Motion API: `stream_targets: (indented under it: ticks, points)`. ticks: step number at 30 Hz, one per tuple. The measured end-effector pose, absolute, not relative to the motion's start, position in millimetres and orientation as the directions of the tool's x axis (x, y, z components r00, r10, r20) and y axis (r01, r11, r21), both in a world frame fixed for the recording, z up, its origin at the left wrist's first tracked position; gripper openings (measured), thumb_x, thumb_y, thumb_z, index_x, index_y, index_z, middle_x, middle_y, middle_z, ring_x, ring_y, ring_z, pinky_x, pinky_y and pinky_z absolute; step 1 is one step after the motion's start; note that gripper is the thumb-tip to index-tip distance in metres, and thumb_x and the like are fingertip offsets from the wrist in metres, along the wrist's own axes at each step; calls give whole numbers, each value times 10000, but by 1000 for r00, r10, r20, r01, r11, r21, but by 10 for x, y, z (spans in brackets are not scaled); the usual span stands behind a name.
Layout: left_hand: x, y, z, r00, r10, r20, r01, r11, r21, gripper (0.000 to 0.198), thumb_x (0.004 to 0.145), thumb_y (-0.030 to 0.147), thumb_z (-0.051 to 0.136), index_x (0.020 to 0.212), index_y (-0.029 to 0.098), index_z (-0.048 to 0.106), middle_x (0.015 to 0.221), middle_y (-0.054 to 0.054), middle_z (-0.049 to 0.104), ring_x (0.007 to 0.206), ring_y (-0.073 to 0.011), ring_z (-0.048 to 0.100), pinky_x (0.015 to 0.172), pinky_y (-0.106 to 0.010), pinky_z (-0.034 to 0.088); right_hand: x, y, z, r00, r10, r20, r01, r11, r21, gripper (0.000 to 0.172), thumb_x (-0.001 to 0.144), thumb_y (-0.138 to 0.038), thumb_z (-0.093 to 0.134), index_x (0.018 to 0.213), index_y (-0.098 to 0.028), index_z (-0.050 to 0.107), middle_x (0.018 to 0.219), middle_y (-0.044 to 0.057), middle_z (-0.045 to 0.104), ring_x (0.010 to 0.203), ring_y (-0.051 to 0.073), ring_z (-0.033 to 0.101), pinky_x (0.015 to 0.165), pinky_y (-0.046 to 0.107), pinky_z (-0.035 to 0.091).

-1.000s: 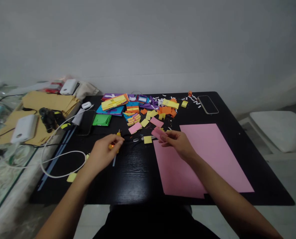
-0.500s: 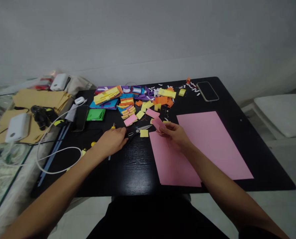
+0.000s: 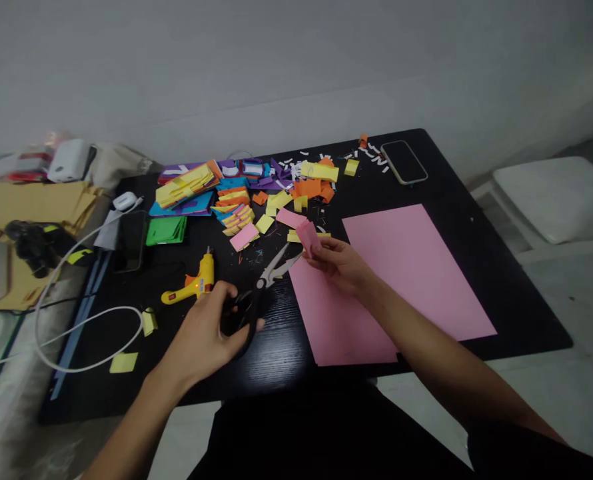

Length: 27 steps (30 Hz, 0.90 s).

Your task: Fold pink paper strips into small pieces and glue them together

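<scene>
My left hand [image 3: 209,333] is closed around the black handles of a pair of scissors [image 3: 262,283], whose blades are parted and point away to the right. Between the fingertips of my right hand [image 3: 340,265] is a folded piece of pink paper [image 3: 307,237], held up over the table. Two large pink sheets lie below and beside that hand, the nearer sheet [image 3: 344,327] partly under the farther sheet [image 3: 419,273]. A yellow hot glue gun [image 3: 196,280] with a small orange light lies just beyond my left hand.
Cut and folded coloured papers [image 3: 234,210] are heaped along the back, with a green stack [image 3: 166,231] at left. A phone [image 3: 404,162] lies at the back right, another phone [image 3: 130,241] at left. A white cable [image 3: 89,370] loops over the left edge. A white stool [image 3: 556,197] stands at right.
My left hand has picked up the scissors, drawn them nearer and parted their blades. The glue gun now shows. My right hand still holds the pink paper. The view has shifted.
</scene>
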<state>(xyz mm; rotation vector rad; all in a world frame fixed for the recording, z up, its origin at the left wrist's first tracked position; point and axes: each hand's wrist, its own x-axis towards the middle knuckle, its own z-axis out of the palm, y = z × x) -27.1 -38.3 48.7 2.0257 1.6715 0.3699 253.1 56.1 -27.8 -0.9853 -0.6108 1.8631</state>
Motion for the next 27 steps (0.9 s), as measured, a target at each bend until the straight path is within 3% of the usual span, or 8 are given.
stream_targets:
  ticks: [5,16,22,27]
  points:
    - [-188,-404,399,185,980,-75,845,-119,521,237,860,396,664,975,258,510,840,-16,698,747,-245,702,688,-345,527,2472,489,-236,-270,883,-384,-486,-470,-737,419,537,-423,1060,787,-222,790,801,-13,792,818,175,799,805,310,704]
    - [-224,-388,315,221,972,-79,843,-149,516,208,825,308,644,965,259,498,829,-13,690,705,-233,690,652,-333,517,2400,356,-144,-236,938,-255,-439,-337,-833,382,615,-420,1027,846,-226,793,771,-19,806,765,176,799,817,394,716]
    - [-298,-517,264,244,968,54,834,-237,498,300,880,401,732,1008,260,500,861,-7,676,728,-216,687,658,-320,540,2361,188,23,-224,967,-120,-431,-209,-878,242,713,-292,985,862,-234,803,804,-8,819,747,183,809,782,367,717]
    - [-395,-608,208,255,949,186,857,-311,410,355,851,389,763,1047,256,498,904,-35,654,756,-227,671,657,-330,547,2342,74,132,-198,980,1,-394,-78,-916,160,765,-238,951,854,-249,819,835,-6,820,782,181,809,785,334,702]
